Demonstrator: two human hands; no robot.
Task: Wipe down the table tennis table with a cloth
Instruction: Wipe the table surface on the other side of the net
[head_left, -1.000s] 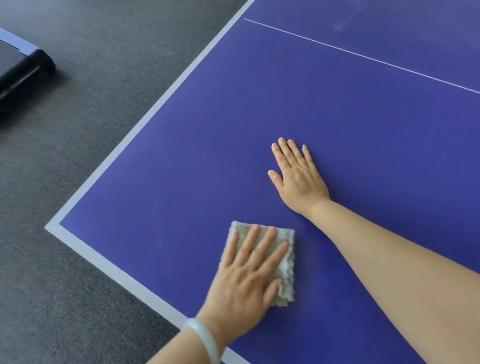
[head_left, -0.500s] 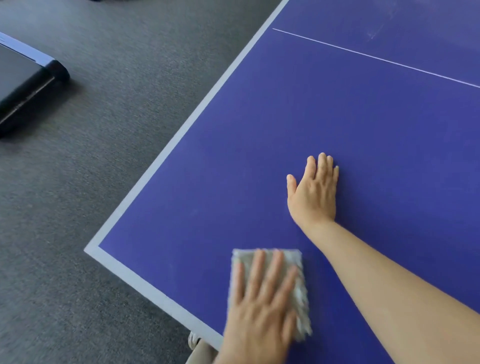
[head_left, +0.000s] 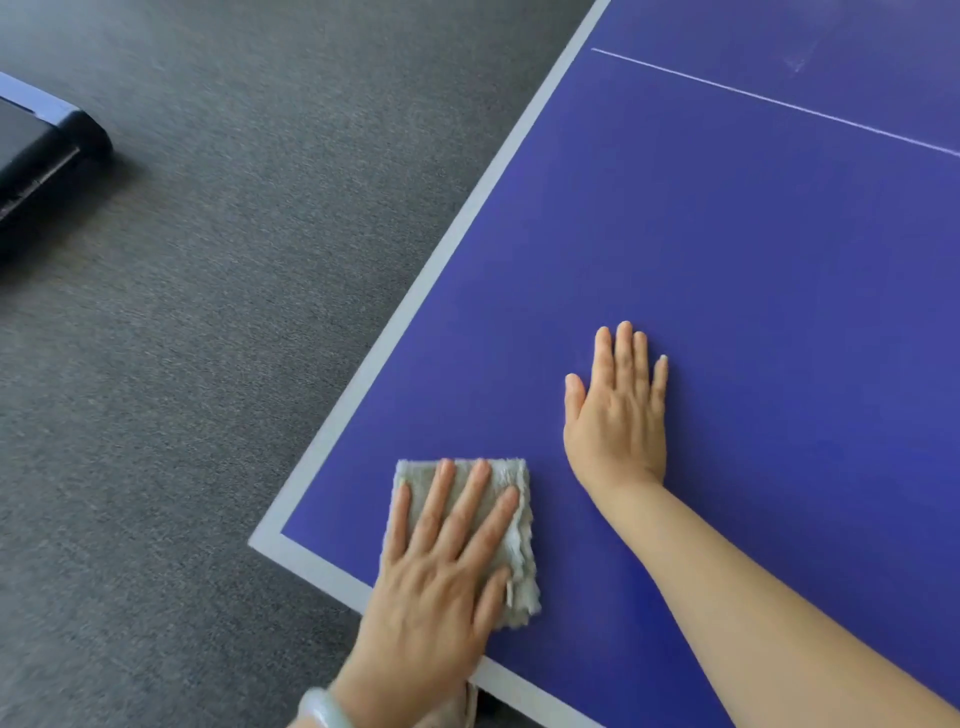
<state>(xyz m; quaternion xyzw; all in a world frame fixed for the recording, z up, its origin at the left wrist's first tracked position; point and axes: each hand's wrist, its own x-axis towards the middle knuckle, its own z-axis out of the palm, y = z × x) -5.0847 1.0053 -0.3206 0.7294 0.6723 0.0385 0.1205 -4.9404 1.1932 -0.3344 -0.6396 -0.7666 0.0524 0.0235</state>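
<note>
The cloth (head_left: 522, 561) is soft, light and folded flat, near the corner of the blue surface (head_left: 727, 286). The left hand (head_left: 441, 587) presses it down with straight, spread fingers (head_left: 470, 506). It should slide easily if pushed on its middle. The right hand (head_left: 618, 415) lies flat nearby, fingers close together.

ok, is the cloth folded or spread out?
Folded: the cloth shows stacked layer edges along one side, under the flat left hand.
</note>
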